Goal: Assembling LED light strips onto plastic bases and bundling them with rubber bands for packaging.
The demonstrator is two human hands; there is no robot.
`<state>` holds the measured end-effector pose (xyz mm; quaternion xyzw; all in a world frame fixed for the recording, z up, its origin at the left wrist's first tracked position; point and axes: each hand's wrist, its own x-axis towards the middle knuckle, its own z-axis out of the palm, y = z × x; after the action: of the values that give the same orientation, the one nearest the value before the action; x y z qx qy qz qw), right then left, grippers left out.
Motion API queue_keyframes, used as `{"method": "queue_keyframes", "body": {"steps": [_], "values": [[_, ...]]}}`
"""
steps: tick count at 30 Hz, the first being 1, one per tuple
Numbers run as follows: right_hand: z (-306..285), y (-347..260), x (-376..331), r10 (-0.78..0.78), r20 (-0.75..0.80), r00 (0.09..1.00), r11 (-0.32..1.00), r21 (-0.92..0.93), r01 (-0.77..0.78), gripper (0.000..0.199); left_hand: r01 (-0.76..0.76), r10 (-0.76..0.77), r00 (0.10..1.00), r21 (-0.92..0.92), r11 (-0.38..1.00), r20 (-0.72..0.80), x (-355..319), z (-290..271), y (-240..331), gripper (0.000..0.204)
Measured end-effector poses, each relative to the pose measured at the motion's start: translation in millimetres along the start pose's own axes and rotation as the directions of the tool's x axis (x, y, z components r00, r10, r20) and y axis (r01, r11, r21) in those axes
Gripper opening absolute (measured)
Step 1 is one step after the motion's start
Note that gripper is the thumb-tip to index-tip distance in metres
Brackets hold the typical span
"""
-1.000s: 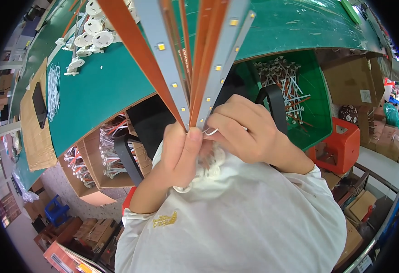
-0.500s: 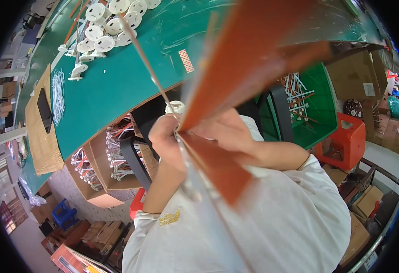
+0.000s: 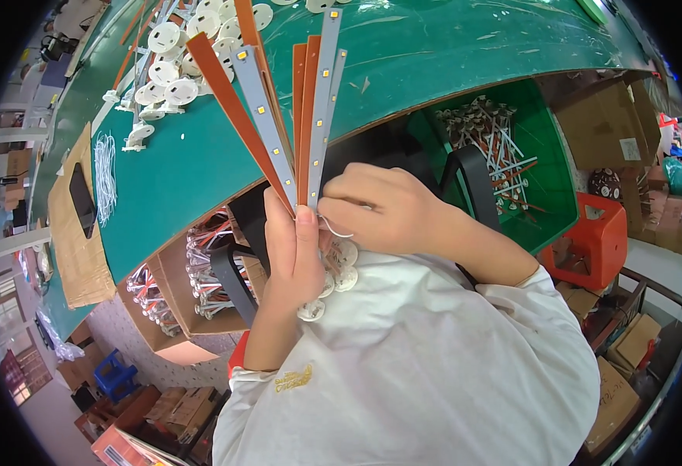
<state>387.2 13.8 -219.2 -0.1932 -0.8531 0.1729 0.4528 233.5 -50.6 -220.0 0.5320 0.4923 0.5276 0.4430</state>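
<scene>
A bundle of LED strips (image 3: 262, 109), some showing orange-brown sides and others grey-white faces with small yellow chips, fans upward from my hands. My left hand (image 3: 288, 248) is closed around its lower part, thumb pressed on the front. White round end caps (image 3: 346, 278) hang below the grip, against my shirt. My right hand (image 3: 384, 203) is closed beside the bundle, fingers curled on a thin white string (image 3: 336, 230) whose loose end sticks out under them. Whether the string passes round the strips is hidden.
White round caps (image 3: 168, 37) are piled at the table's far left, near a coil of white string (image 3: 105, 175) and a phone (image 3: 81, 194) on cardboard. A green crate (image 3: 554, 171) of finished-looking bundles stands right; cardboard boxes (image 3: 172, 299) with more strips stand left below the table.
The strips, blurred and swung close across the view before, now stand upright and sharp. Their round caps now hang low by my shirt, and my right hand has the string beside them.
</scene>
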Motion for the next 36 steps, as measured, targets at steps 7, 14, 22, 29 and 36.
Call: {"method": "queue_keyframes", "body": {"steps": [7, 14, 22, 29, 36], "values": [[2, -11, -7, 0.528, 0.307, 0.792, 0.479, 0.662, -0.576, 0.009, -0.194, 0.197, 0.980, 0.267, 0.944, 0.017, -1, -3, -3, 0.027], [16, -11, -24, 0.757, 0.158, 0.634, 0.447, 0.581, -0.680, 0.010, 0.039, -0.050, 0.998, 0.251, 0.967, 0.039, 2, -4, -5, 0.030], [7, 17, -16, -0.070, 0.042, 0.997, 0.996, -0.055, 0.072, 0.016, -0.019, 0.010, 0.999, 0.183, 0.983, 0.050, 7, -4, -10, 0.033], [9, -15, -18, 0.599, 0.632, 0.492, -0.143, 0.689, -0.711, 0.011, -0.040, 0.030, 0.997, 0.128, 0.991, 0.077, 2, -6, -5, 0.033], [27, -23, -16, 0.728, 0.062, 0.683, 0.573, 0.494, -0.655, 0.015, 0.014, -0.017, 1.000, 0.276, 0.961, 0.008, 7, -18, -15, 0.030]]}}
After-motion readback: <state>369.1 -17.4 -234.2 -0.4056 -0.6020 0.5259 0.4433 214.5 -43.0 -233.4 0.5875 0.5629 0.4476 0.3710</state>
